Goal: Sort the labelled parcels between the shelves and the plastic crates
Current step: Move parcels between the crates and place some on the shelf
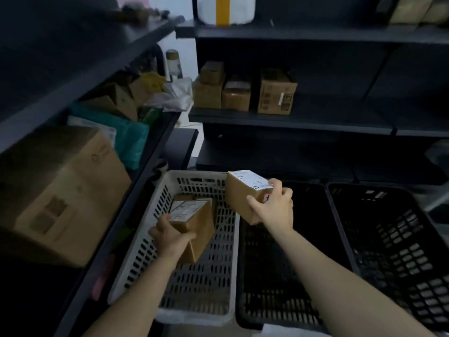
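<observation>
My left hand grips a brown labelled parcel inside the white plastic crate. Another small brown box lies behind it on the crate floor. Above the boundary between the white crate and the middle black crate, my right hand holds a second brown parcel with a white label on top. A third crate, also black, stands at the right. Dark shelves rise behind the crates.
Three brown boxes sit on the middle back shelf. A white parcel with yellow tape is on the top shelf. The left shelving holds a large carton, teal bags and several smaller parcels.
</observation>
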